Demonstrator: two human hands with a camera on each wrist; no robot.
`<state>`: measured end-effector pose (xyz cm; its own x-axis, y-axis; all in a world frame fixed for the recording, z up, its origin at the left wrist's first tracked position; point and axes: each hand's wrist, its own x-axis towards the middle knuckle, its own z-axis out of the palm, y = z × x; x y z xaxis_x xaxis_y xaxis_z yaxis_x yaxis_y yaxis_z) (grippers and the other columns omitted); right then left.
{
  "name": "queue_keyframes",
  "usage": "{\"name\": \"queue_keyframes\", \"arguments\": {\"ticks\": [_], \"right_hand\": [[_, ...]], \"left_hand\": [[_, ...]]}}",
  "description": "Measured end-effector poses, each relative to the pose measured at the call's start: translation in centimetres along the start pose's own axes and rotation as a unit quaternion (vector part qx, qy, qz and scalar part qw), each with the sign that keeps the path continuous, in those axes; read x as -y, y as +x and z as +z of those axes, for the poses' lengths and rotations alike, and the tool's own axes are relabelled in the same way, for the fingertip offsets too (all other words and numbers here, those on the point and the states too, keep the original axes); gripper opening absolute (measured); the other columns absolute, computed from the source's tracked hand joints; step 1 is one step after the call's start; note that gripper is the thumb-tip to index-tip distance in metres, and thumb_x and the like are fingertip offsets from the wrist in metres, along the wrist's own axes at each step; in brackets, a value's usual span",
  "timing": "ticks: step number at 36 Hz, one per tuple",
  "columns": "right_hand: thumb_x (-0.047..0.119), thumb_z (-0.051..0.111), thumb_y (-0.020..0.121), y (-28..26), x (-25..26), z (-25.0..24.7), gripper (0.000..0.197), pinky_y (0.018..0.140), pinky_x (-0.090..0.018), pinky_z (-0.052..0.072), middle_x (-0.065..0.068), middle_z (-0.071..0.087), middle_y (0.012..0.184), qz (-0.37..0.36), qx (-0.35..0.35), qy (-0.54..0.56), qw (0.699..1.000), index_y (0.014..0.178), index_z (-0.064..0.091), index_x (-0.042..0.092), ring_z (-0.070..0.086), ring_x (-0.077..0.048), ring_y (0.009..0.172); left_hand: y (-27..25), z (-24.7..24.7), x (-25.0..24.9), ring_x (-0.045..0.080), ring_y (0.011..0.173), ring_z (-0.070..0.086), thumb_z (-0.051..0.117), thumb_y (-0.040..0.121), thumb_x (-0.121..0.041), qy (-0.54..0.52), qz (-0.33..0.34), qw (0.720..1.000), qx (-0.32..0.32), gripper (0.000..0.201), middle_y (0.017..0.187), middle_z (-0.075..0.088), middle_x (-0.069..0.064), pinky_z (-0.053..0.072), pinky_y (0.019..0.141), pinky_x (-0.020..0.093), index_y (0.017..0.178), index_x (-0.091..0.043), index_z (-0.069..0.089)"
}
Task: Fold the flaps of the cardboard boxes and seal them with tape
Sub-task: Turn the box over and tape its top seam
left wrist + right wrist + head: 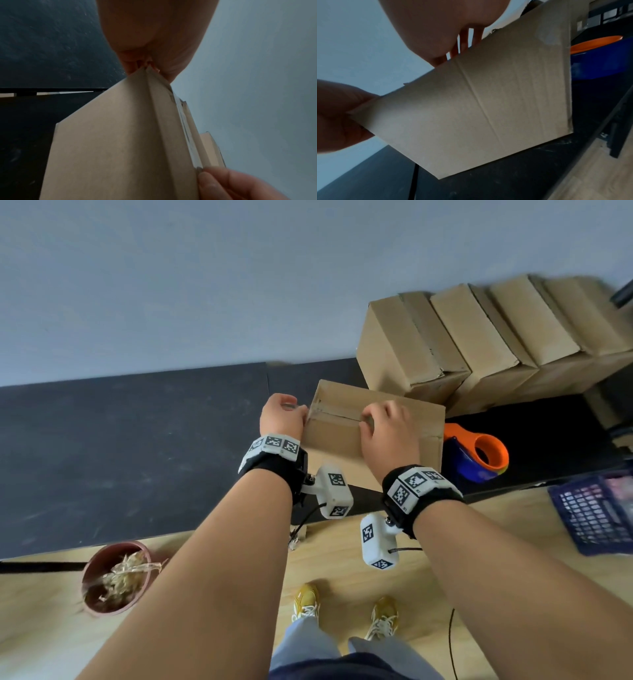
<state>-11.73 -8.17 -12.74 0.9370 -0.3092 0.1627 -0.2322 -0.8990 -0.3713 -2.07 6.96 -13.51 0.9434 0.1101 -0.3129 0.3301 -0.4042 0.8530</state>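
Note:
A brown cardboard box (346,419) with its top flaps folded shut is tilted over the black table (137,440), held between both hands. My left hand (282,414) grips its left end corner; in the left wrist view the fingertips (137,65) pinch that corner of the box (111,142). My right hand (383,426) lies on top, fingers curled at the centre seam and thumb on the near face. In the right wrist view the fingers (464,40) hook over the upper edge of the box (488,108). An orange and blue tape dispenser (479,453) lies just right of the box.
Several closed cardboard boxes (479,337) lean in a row at the back right against the grey wall. A blue plastic basket (596,508) sits on the wooden floor at right, a reddish pot (116,577) with dry plants at left.

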Motion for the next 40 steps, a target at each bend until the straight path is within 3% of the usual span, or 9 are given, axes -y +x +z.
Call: {"name": "queue_keyframes", "arguments": {"ticks": [3, 9, 12, 18, 22, 30, 34, 37, 40], "right_hand": [[0.022, 0.056, 0.095, -0.2, -0.1, 0.1, 0.015, 0.094, -0.039, 0.038, -0.007, 0.054, 0.113, 0.001, -0.007, 0.003, 1.0, 0.107, 0.06, 0.014, 0.045, -0.028, 0.111], [0.022, 0.055, 0.096, -0.2, -0.1, 0.2, 0.016, 0.097, -0.039, 0.035, -0.006, 0.051, 0.119, 0.029, 0.006, 0.003, 1.0, 0.11, 0.057, 0.015, 0.041, -0.027, 0.118], [0.022, 0.054, 0.096, -0.3, -0.2, 0.2, 0.017, 0.098, -0.039, 0.034, -0.005, 0.05, 0.121, 0.03, 0.009, -0.003, 1.0, 0.112, 0.056, 0.016, 0.041, -0.027, 0.12], [0.024, 0.052, 0.098, -0.1, 0.0, 0.0, 0.021, 0.101, -0.04, 0.034, -0.005, 0.049, 0.125, 0.041, 0.022, -0.007, 0.999, 0.117, 0.056, 0.016, 0.039, -0.028, 0.125], [0.023, 0.052, 0.098, -0.3, 0.0, -0.1, 0.02, 0.099, -0.041, 0.036, -0.006, 0.051, 0.123, 0.034, 0.016, -0.016, 0.999, 0.115, 0.057, 0.015, 0.041, -0.029, 0.123], [-0.004, 0.054, 0.08, -1.2, -0.5, 0.5, 0.043, 0.094, -0.049, 0.049, -0.008, 0.064, 0.125, -0.108, 0.033, -0.034, 0.993, 0.119, 0.067, 0.009, 0.056, -0.035, 0.117], [0.005, 0.039, 0.086, -0.9, -1.2, -0.8, 0.053, 0.109, -0.047, 0.033, -0.002, 0.055, 0.142, -0.112, 0.08, -0.072, 0.988, 0.133, 0.06, 0.017, 0.044, -0.032, 0.133], [0.005, 0.043, 0.091, -1.2, -2.6, -1.8, 0.054, 0.117, -0.043, 0.02, 0.005, 0.045, 0.152, -0.084, 0.096, -0.08, 0.989, 0.14, 0.054, 0.025, 0.032, -0.027, 0.144], [0.001, 0.049, 0.088, -2.1, -4.2, -2.3, 0.053, 0.117, -0.044, 0.022, 0.005, 0.051, 0.147, -0.06, 0.062, -0.072, 0.994, 0.134, 0.061, 0.025, 0.036, -0.028, 0.143]], "left_hand": [[0.1, 0.5, 0.3, 0.01, 0.079, 0.059, 0.066, 0.084, -0.021, 0.008, 0.01, 1.0, -0.004, 0.019, 0.092, 0.063, -0.007, 0.043, 0.07, 0.023, 0.104, -0.021, 0.063], [0.4, 1.0, 0.6, 0.017, 0.093, 0.064, 0.068, 0.083, -0.028, 0.023, 0.002, 0.999, 0.036, 0.026, 0.107, 0.067, -0.002, 0.052, 0.085, 0.032, 0.107, -0.02, 0.065], [0.3, 1.0, 0.6, 0.017, 0.092, 0.061, 0.069, 0.082, -0.031, 0.041, 0.012, 0.999, 0.017, 0.03, 0.113, 0.063, 0.0, 0.048, 0.077, 0.028, 0.109, -0.019, 0.062], [-1.2, 1.6, -1.2, 0.016, 0.085, 0.059, 0.051, 0.094, -0.033, 0.091, 0.084, 0.992, -0.039, 0.019, 0.097, 0.066, -0.006, 0.039, 0.069, 0.024, 0.102, -0.021, 0.064], [-1.8, 2.1, -0.6, 0.013, 0.082, 0.058, 0.06, 0.088, -0.04, 0.128, 0.11, 0.986, -0.002, 0.022, 0.09, 0.066, -0.007, 0.044, 0.071, 0.026, 0.095, -0.021, 0.067], [-1.4, 3.0, 0.1, 0.016, 0.085, 0.06, 0.059, 0.088, -0.04, 0.131, 0.124, 0.983, -0.016, 0.022, 0.1, 0.064, -0.002, 0.045, 0.073, 0.029, 0.095, -0.019, 0.062], [-1.4, 2.9, 0.2, 0.015, 0.085, 0.059, 0.059, 0.089, -0.042, 0.14, 0.131, 0.981, -0.017, 0.023, 0.099, 0.064, -0.003, 0.042, 0.071, 0.028, 0.096, -0.02, 0.063], [-1.6, 2.9, 0.1, 0.016, 0.087, 0.059, 0.057, 0.089, -0.044, 0.148, 0.123, 0.981, -0.027, 0.025, 0.101, 0.064, -0.004, 0.041, 0.071, 0.028, 0.097, -0.021, 0.063], [-1.9, 3.0, 0.2, 0.016, 0.089, 0.058, 0.054, 0.091, -0.045, 0.161, 0.119, 0.979, -0.033, 0.03, 0.105, 0.063, -0.003, 0.038, 0.071, 0.027, 0.103, -0.02, 0.063]]}}
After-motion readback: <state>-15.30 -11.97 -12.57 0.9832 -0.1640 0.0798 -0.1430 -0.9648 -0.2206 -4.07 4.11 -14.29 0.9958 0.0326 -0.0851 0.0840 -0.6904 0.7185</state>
